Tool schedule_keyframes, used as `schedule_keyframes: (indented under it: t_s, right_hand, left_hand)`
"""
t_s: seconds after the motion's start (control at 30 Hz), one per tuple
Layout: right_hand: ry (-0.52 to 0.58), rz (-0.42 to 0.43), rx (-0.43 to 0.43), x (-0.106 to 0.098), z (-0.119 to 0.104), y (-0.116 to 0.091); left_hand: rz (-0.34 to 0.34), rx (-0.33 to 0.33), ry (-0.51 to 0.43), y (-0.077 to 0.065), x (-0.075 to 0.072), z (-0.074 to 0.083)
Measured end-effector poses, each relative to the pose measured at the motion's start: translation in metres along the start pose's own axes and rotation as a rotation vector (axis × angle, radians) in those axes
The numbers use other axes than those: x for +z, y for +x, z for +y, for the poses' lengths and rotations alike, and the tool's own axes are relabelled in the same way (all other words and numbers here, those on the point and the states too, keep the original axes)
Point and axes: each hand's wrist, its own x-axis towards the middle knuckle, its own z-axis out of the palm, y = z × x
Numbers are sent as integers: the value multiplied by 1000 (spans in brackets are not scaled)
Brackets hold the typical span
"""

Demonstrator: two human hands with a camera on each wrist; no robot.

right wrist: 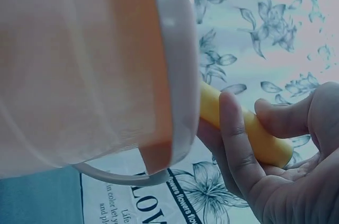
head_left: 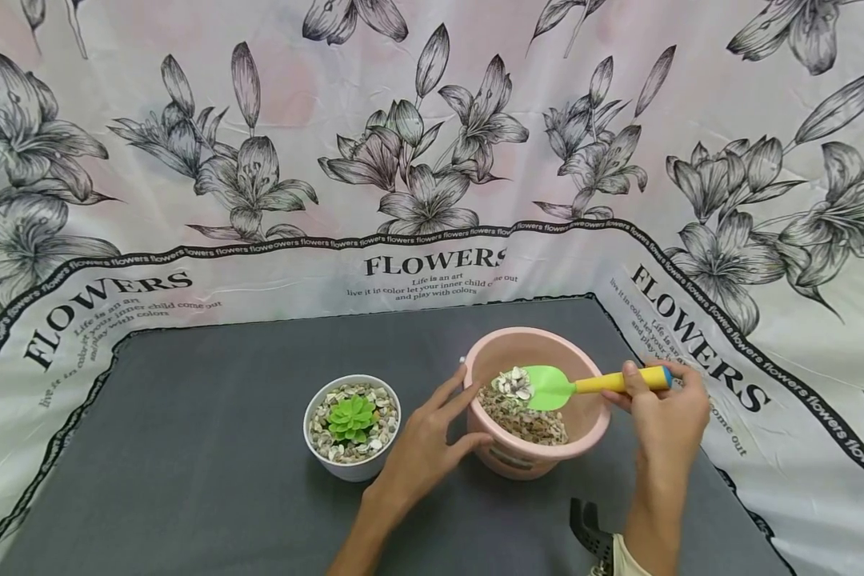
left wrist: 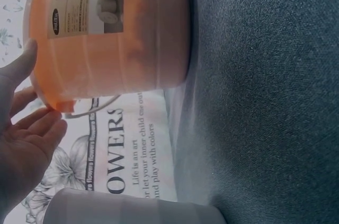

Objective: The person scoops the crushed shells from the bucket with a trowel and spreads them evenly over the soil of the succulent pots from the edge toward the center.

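Observation:
My right hand point(head_left: 666, 416) grips the yellow handle of a small green toy shovel point(head_left: 550, 390) over a pink plastic bucket point(head_left: 547, 454). White and grey pebbles point(head_left: 513, 385) lie on the shovel's blade. Tan gravel point(head_left: 529, 420) covers the bottom inside the bucket. With fingers nearly straight, my left hand point(head_left: 418, 452) touches the bucket's left side at the rim, close to the handle lug seen in the left wrist view. In the right wrist view, thumb and fingers wrap the yellow handle point(right wrist: 259, 142), while the bucket's wall hides the blade.
Left of the bucket stands a white pot point(head_left: 353, 472) with pebbles around a green succulent point(head_left: 351, 418). A black strap point(head_left: 589, 528) shows by the right wrist. Flower-printed cloth point(head_left: 432, 280) borders the dark grey tabletop point(head_left: 209, 448) at the back and sides.

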Motion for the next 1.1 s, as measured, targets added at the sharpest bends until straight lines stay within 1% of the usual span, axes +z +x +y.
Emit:
schedule_keyframes:
  t_s: [0.17, 0.3, 0.37, 0.47, 0.63, 0.77, 0.87, 0.93, 1.0, 1.1]
  right_hand:
    - [56, -1, 7, 0, -3, -1]
    - [101, -2, -2, 3, -8, -5]
    - [124, -19, -13, 6, -10, -9]
    - [151, -50, -28, 14, -14, -16]
    - [167, -123, -39, 32, -16, -31]
    - [134, -199, -52, 50, -13, -44]
    - [103, -264, -66, 64, -10, -56]
    - [90, -300, -75, 73, -8, -63]
    - [72, -327, -82, 83, -4, -71]
    - [47, -366, -84, 99, 3, -80]
  left_hand:
    - [1, -4, -8, -2, -1, -1]
    - [13, -22, -20, -4, -7, -1]
    - [27, -37, -21, -6, -12, -1]
    - [54, -56, 3, -10, -23, -4]
    - [103, -82, 46, -20, -48, -14]
    - [143, -112, 91, -32, -74, -27]
    - [154, -123, 90, -41, -92, -42]
    - [148, -137, 72, -46, -102, -53]
    - [116, -184, 39, -51, -111, -64]
    - [45, -298, -46, -57, -120, -80]
